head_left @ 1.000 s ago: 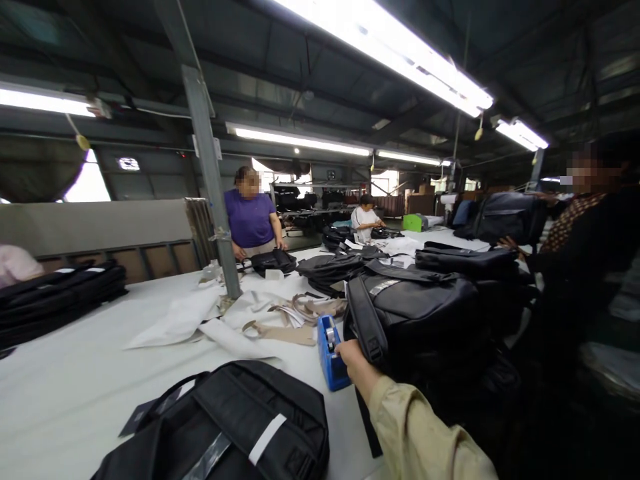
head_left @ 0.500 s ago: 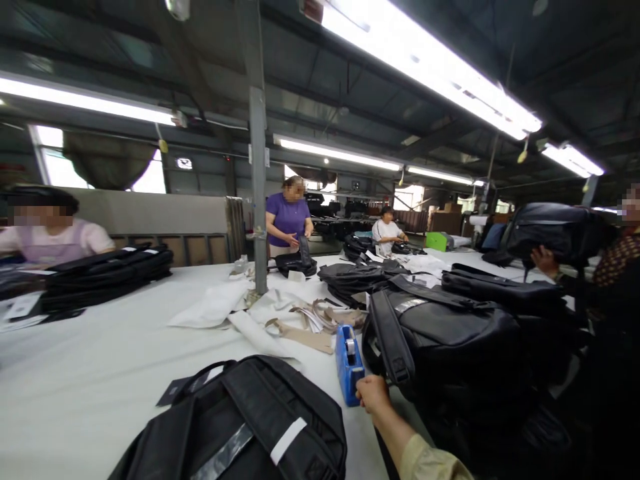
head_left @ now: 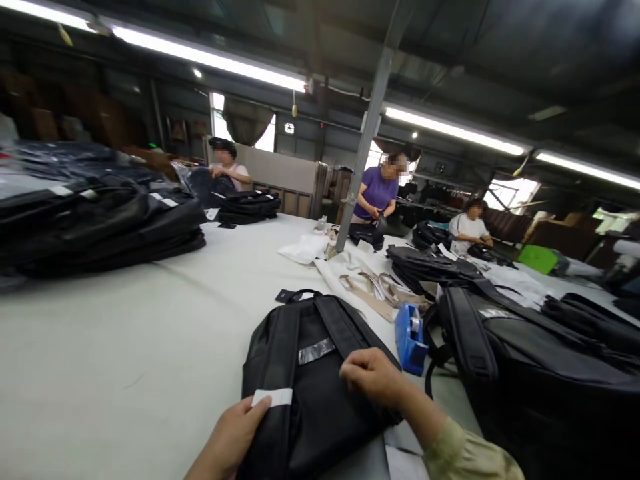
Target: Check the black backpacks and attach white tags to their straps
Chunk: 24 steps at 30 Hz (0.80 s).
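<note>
A black backpack (head_left: 315,380) lies flat on the white table (head_left: 150,347) in front of me, straps up. My left hand (head_left: 233,437) rests on its left strap with the thumb against a white label (head_left: 271,398); its fingers are hidden. My right hand (head_left: 373,377) sits curled on the right side of the backpack's back panel, fingers bent against the fabric. A blue tape dispenser (head_left: 409,330) stands just beyond my right hand.
A big black backpack (head_left: 525,360) lies to the right. Stacks of black bags (head_left: 100,220) sit at the far left. A metal post (head_left: 363,157) rises from the table amid paper and beige straps (head_left: 373,290). Three people work at the table's far side.
My right hand left the tape dispenser and came back onto the near backpack. My left hand came into view on the strap. The view swung left and down.
</note>
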### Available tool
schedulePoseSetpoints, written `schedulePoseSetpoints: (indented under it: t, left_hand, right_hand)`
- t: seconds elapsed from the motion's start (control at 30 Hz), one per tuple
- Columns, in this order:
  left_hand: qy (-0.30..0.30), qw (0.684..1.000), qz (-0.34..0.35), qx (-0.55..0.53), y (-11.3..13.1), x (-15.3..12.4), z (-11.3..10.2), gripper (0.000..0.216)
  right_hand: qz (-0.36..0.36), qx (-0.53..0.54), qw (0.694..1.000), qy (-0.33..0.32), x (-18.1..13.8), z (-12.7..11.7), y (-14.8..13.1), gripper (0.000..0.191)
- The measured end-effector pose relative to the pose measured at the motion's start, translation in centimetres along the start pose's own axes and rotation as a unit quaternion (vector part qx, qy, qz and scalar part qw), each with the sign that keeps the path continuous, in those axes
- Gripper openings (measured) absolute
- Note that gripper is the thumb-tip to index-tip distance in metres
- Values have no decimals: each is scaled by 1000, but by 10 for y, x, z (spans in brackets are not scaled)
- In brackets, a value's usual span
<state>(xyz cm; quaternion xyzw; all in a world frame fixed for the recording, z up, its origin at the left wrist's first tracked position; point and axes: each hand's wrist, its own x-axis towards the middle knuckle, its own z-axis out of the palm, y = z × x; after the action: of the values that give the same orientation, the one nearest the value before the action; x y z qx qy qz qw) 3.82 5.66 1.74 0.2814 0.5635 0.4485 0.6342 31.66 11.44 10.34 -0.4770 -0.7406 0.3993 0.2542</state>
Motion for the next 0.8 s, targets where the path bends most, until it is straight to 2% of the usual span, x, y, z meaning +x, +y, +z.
schedulePoseSetpoints:
  t: [0.03,0.1,0.17,0.23,0.33,0.47,0.63,0.7,0.8]
  left_hand:
    - [3,1000,12,10,1,-1,1,23]
    - [10,998,44,38,2,-3,2,27]
    - [14,996,69,62,3,-6,2,32]
    - [17,994,78,74,5,-8,3,37]
    - [28,993,82,75,9,-12,5,39]
    - [33,994,79,66,11,-14,7,39]
    - [24,994,86,66,8,-10,6,43]
    - [34,990,91,104,6,-4,2,45]
    - [30,986,80,145,5,8,-5,44]
  right_hand:
    - [-21,-4,998,-51,9,19,-19,21]
    - [-29,-37,994,-101,28,54,-45,19]
    - [-19,-79,990,-117,45,80,-53,16]
    - [-2,-132,984,-118,58,95,-51,14]
    - [45,-203,973,-104,67,104,-42,15]
    - [116,-216,966,-86,68,107,-34,26]
    - [115,-241,962,-61,69,112,-30,47]
    - [114,-220,967,-55,68,112,-31,44]
    - [162,-114,977,-73,65,108,-33,24]
